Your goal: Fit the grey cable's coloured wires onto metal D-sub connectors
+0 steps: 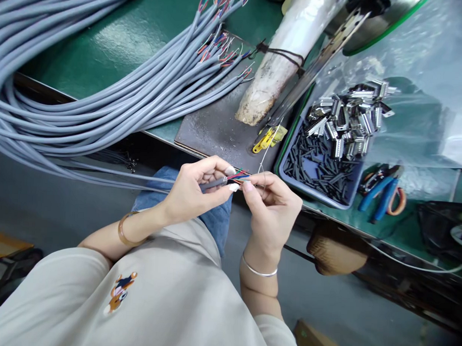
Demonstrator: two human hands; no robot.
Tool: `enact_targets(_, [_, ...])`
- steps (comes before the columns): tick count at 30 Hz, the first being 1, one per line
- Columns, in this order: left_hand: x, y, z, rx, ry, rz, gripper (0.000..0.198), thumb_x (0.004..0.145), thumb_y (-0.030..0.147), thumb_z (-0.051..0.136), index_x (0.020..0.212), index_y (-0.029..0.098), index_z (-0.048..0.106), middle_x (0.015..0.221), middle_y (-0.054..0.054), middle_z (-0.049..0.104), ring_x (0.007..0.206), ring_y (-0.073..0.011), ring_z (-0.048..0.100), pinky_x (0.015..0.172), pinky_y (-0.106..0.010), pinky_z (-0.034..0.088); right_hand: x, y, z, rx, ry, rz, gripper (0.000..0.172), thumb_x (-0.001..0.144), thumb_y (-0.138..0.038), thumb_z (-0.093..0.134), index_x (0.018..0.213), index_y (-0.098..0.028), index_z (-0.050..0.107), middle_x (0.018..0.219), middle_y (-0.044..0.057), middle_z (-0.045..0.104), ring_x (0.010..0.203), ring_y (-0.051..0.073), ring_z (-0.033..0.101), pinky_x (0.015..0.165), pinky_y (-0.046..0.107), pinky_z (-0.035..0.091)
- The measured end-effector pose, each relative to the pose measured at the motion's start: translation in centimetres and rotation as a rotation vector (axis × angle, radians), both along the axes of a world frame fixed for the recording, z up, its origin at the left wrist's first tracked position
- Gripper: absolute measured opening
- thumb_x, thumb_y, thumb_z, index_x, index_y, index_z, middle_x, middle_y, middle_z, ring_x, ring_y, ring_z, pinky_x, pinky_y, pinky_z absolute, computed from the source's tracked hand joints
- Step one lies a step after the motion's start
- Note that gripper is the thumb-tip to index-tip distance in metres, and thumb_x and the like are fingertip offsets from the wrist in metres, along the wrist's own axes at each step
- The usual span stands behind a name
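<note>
While our left hand (194, 187) pinches the grey cable (214, 184) between thumb and forefinger near its stripped end, our right hand (273, 207) pinches the coloured wires (236, 177) that fan out of it, thumb against forefinger. The cable end lies between the two hands, above our lap and just off the near edge of the green table (102, 52). A thin pale strand (269, 144) runs down to the right hand, past the yellow tool (264, 142) on the dark plate (210, 129); we cannot tell whether the fingers grip it.

To the left, we find a bundle of grey cables (142, 97), its stripped ends partly over the plate. To the right, the blue tray (353, 190) contains black sleeve pieces (321, 178) and, on a plastic bag, metal shells (341, 116). Blue-handled pliers (385, 198) lie just beside the tray.
</note>
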State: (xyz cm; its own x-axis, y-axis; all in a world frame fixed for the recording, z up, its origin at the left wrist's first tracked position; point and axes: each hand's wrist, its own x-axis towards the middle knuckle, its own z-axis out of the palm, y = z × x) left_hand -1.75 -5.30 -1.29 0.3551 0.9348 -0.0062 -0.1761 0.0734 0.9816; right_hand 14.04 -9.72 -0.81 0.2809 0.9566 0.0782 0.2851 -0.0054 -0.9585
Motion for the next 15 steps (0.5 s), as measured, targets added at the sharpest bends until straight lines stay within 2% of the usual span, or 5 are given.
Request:
enact_targets(2, [-0.04, -0.02, -0.11, -0.021, 0.015, 0.010, 0.021, 0.077, 0.021, 0.079, 0.092, 0.014, 0.067, 0.077, 0.001, 0.065, 0.064, -0.0062, 0.054, 0.060, -0.016, 0.047, 0.01, 0.05, -0.12, 0.030, 0.012, -0.012, 0.009, 0.087, -0.029, 0.073, 0.082, -0.022, 0.074, 0.072, -0.002, 0.060, 0.055, 0.008, 0.047, 0.047, 0.022, 0.033])
enact_targets(8, [-0.03, 0.11, -0.12, -0.030, 0.033, 0.039, 0.017, 0.073, 0.019, 0.081, 0.082, 0.013, 0.068, 0.074, 0.000, 0.068, 0.063, -0.0065, 0.057, 0.062, -0.017, 0.050, -0.08, 0.06, -0.37, 0.096, -0.015, -0.035, 0.011, 0.087, -0.033, 0.074, 0.084, -0.022, 0.074, 0.076, 0.001, 0.063, 0.063, 0.011, 0.055, 0.050, 0.024, 0.039])
enact_targets(15, [-0.15, 0.07, -0.36, 0.074, 0.099, -0.009, 0.013, 0.079, 0.024, 0.079, 0.082, 0.013, 0.073, 0.077, -0.004, 0.074, 0.067, -0.0102, 0.062, 0.065, -0.020, 0.053, 0.12, 0.16, -0.31, 0.045, -0.024, -0.061, 0.011, 0.087, -0.032, 0.072, 0.084, -0.022, 0.074, 0.071, -0.002, 0.059, 0.051, 0.006, 0.044, 0.044, 0.021, 0.030])
